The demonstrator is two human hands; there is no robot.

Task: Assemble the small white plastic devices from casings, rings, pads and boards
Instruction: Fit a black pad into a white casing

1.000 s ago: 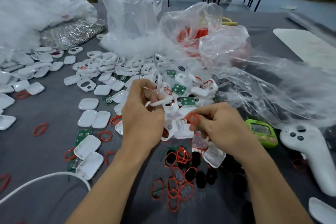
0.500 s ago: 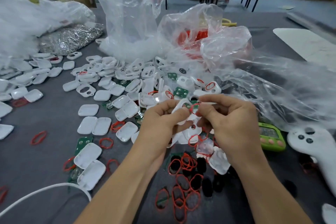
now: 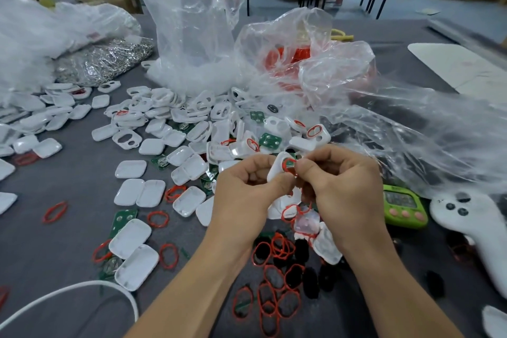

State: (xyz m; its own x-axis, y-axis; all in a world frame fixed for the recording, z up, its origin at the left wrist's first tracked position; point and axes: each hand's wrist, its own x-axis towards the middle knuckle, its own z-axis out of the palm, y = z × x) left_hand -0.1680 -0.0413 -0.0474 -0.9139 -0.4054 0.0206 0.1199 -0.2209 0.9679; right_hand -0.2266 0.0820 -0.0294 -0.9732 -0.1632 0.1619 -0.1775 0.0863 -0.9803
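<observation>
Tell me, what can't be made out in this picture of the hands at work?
All in the head view:
1. Whether the red ring sits fully in the white casing: fingers of the left hand and right hand cover it.
2. The display of the green timer: too blurred to read.
3. The white controller: cut off by the right edge.
4. The red parts in the clear bag: hazed by crumpled plastic.

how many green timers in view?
1. The green timer lies just right of the right hand, beside the white controller. More could be hidden under the plastic bags.
</observation>
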